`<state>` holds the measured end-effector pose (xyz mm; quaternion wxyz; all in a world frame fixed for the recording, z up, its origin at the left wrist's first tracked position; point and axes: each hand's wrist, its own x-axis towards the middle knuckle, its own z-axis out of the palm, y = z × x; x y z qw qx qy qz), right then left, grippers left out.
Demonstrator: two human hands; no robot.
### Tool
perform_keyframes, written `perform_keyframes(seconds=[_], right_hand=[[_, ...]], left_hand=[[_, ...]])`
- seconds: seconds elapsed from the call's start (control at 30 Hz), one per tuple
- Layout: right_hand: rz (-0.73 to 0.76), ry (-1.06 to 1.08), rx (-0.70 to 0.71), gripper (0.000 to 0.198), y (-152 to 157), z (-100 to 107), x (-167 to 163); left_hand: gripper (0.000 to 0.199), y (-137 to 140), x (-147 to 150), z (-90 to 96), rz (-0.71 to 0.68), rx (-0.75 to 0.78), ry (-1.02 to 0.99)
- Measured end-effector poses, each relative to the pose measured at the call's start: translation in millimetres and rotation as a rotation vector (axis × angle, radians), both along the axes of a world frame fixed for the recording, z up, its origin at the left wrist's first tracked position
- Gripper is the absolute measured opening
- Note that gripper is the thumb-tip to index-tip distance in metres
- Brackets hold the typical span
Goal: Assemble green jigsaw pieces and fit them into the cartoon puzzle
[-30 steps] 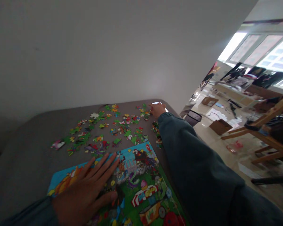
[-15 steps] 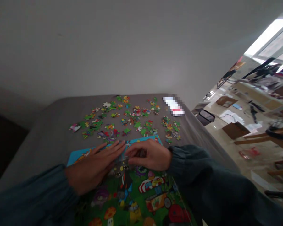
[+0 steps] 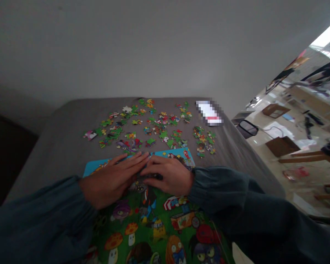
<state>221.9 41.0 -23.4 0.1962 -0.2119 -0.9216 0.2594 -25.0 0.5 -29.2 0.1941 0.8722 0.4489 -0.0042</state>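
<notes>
A colourful cartoon jigsaw puzzle [image 3: 159,220], largely assembled (mushrooms, carts, blue sky along its far edge), lies flat on the grey surface. Loose puzzle pieces [image 3: 154,128], mostly green, lie scattered just beyond it.

Both forearms reach fwd from lower frame, dark teal sleeves to the wrists. Left hand [image 3: 112,180] palm down, flat, fingers straight, pointing up-right. Right hand [image 3: 169,176] palm down, fingers curled slightly, pointing left. Fingertips of the 2 hands meet at centre, touching or nearly so.
</notes>
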Motion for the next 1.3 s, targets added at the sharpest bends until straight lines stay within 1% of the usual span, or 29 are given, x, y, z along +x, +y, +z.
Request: perform_keyframes(seconds=[0.07, 0.2, 0.27, 0.37, 0.53, 0.7, 0.87, 0.97, 1.03, 1.17, 1.3], right_hand=[[0.046, 0.026, 0.095, 0.018, -1.5, -0.5, 1.5], [0.215, 0.077, 0.369, 0.025, -6.1, 1.7, 4.3], [0.240, 0.049, 0.431, 0.026, -8.2, 2.9, 4.9], [0.227, 0.002, 0.425, 0.027, -8.9, 3.0, 4.6], [0.221, -0.004, 0.421, 0.028, -6.3, -0.4, 3.9], [0.215, -0.057, 0.448, 0.029, -5.6, -1.3, 3.6], [0.265, -0.039, 0.458, 0.034, 0.4, 1.3, 6.0], [0.315, -0.029, 0.441, 0.035, 8.5, 1.1, 8.9], [0.322, -0.027, 0.427, 0.034, 13.3, -0.8, 10.4], [0.297, 0.011, 0.428, 0.037, 16.8, -6.6, 11.1], [0.278, 0.026, 0.426, 0.035, 15.3, -8.2, 11.0]], left_hand=[[0.063, 0.1, -1.7, -1.4, -0.007, 0.005, -0.009], [0.063, -0.9, -3.5, -0.3, -0.014, 0.038, -0.011], [0.063, -1.2, -3.9, 0.4, -0.024, 0.053, -0.016], [0.060, -0.3, -4.5, -0.4, -0.030, 0.095, -0.043], [0.053, 1.9, -7.0, -5.3, -0.031, 0.199, -0.080], [0.054, 3.5, -10.7, -9.2, -0.047, 0.356, -0.151], [0.052, 8.5, -8.0, -5.6, -0.067, 0.502, -0.167], [0.050, 11.3, -6.8, -3.9, -0.059, 0.501, -0.159], [0.050, 12.1, -7.2, -4.6, -0.049, 0.498, -0.160], [0.055, 12.8, -7.9, -7.0, -0.052, 0.531, -0.153], [0.056, 13.6, -7.6, -8.2, -0.047, 0.513, -0.149]])
